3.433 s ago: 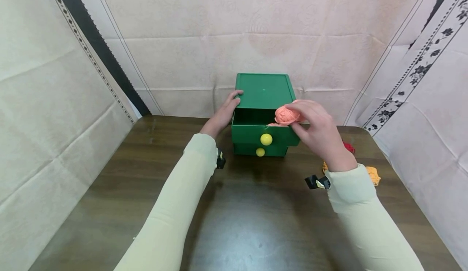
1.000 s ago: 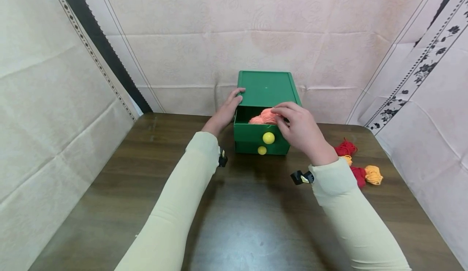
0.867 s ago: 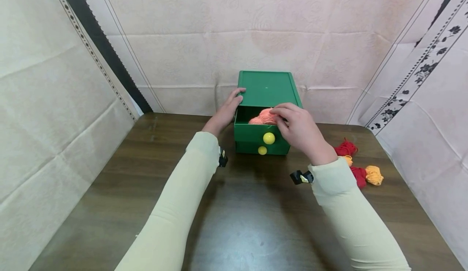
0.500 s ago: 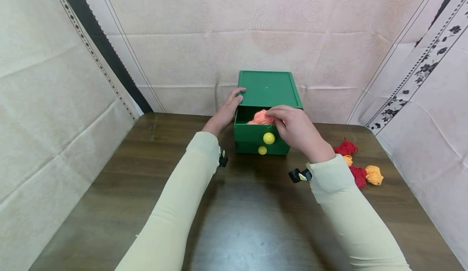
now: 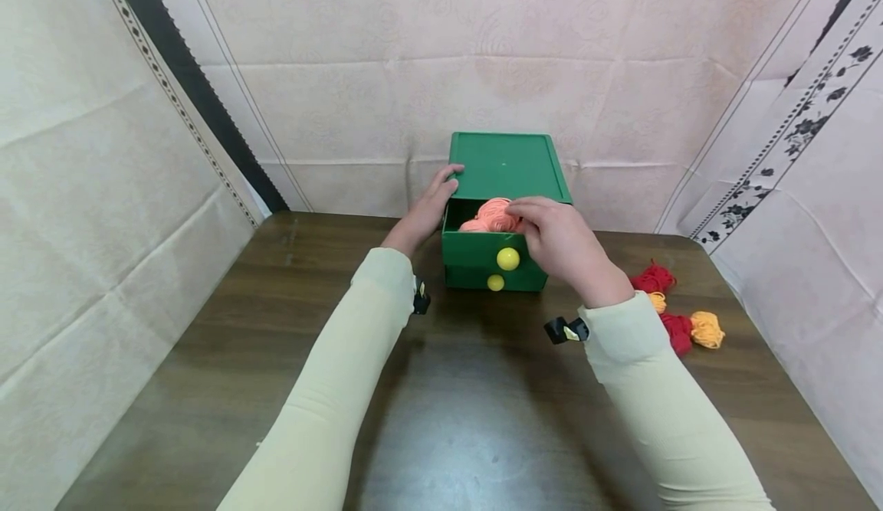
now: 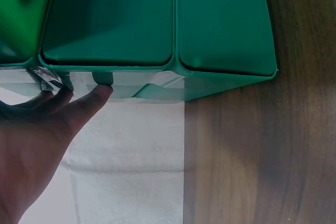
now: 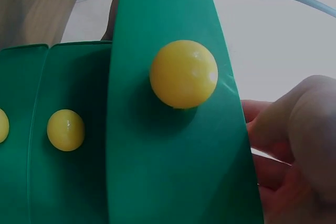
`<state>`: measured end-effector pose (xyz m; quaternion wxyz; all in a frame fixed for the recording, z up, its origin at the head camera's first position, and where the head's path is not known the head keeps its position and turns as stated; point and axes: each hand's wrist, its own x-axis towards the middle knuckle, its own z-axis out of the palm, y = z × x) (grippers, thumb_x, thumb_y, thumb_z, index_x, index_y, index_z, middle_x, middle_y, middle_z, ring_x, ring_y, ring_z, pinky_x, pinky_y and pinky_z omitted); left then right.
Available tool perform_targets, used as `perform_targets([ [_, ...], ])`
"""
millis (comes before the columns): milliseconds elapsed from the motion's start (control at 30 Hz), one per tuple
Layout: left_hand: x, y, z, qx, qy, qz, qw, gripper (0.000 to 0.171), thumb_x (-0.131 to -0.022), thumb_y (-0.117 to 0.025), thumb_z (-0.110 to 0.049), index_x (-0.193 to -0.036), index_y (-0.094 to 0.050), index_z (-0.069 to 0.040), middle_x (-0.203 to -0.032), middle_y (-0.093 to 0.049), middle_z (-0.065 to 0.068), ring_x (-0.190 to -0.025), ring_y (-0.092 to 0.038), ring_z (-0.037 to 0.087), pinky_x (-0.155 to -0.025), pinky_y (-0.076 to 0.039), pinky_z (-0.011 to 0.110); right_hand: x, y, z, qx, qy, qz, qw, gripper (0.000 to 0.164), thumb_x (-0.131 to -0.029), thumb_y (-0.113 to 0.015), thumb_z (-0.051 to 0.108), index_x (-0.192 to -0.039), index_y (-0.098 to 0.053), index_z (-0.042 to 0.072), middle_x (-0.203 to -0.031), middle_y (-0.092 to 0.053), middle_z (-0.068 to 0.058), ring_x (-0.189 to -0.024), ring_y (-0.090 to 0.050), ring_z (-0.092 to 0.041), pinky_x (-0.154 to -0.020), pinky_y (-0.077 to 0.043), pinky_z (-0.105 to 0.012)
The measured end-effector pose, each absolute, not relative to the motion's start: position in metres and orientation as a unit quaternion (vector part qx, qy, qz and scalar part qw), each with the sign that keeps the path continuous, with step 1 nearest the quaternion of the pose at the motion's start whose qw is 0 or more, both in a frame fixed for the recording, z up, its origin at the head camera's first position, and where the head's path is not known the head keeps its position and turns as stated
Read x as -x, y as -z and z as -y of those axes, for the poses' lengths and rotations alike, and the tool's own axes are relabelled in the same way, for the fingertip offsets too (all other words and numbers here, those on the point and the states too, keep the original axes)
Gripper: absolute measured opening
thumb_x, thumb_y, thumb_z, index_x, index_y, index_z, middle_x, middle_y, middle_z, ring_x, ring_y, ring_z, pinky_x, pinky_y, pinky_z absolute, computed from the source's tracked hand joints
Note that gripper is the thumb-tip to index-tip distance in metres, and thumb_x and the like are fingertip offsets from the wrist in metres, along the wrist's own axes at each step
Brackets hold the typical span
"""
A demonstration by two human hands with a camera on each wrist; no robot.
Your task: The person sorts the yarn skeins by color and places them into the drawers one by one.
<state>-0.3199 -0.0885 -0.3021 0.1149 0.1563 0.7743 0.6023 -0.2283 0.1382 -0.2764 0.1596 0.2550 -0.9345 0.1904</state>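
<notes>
A small green drawer cabinet [image 5: 509,162] with yellow knobs stands on the table, its top drawer [image 5: 476,248] pulled out. Pink yarn lies in that drawer: a ball of yarn [image 5: 494,214] rising above the front panel, and a lower pink lump [image 5: 472,226] to its left. My right hand [image 5: 562,241] reaches over the drawer's right side, its fingertips pinching the ball's right edge; the thumb tip is hidden. In the right wrist view its fingers [image 7: 273,174] show behind the drawer front. My left hand [image 5: 424,212] rests extended fingers against the cabinet's left side.
Right of my right forearm lie dark red yarn [image 5: 654,276] and orange yarn [image 5: 707,330], with more of both partly behind the sleeve. Pale cloth [image 5: 345,97] hangs behind the table [image 5: 331,327] and at both sides.
Over three seconds the right hand has carried the pink ball leftward from the drawer's right rim into the drawer. Lately the ball has shifted slightly up and left. The left hand stays put.
</notes>
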Motion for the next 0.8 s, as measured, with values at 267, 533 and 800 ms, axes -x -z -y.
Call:
perform_targets([
  [267,0.319,0.302,0.089,-0.155,-0.606,-0.772,0.116,0.046,-0.106,-0.027,-0.038,-0.151,-0.023,-0.032,-0.162,-0.011,0.003,-0.143,-0.027,0.03,-0.112,-0.032,0.054,0.22,0.278,-0.141,-0.264,-0.227,0.914,0.209,0.025,-0.092,-0.063,0.006,-0.116,-0.07,0.008,-0.119,-0.067,-0.01,-0.11,-0.062,-0.028,-0.094,-0.051,-0.044],
  [533,0.319,0.301,0.088,-0.153,-0.608,-0.771,0.114,0.045,-0.106,-0.027,-0.037,-0.151,-0.024,-0.033,-0.162,-0.012,0.004,-0.144,-0.026,0.03,-0.113,-0.03,0.054,0.204,0.288,-0.143,-0.316,-0.223,0.887,0.253,0.022,-0.084,-0.074,0.009,-0.106,-0.073,0.008,-0.106,-0.07,-0.009,-0.102,-0.063,-0.024,-0.088,-0.054,-0.042],
  [800,0.32,0.301,0.088,-0.157,-0.597,-0.778,0.116,0.046,-0.106,-0.026,-0.038,-0.152,-0.022,-0.033,-0.162,-0.01,0.002,-0.146,-0.022,0.028,-0.113,-0.03,0.051,0.197,0.3,-0.14,-0.333,-0.212,0.879,0.269,0.022,-0.081,-0.078,0.009,-0.103,-0.073,0.007,-0.106,-0.07,-0.009,-0.101,-0.063,-0.025,-0.088,-0.054,-0.042],
])
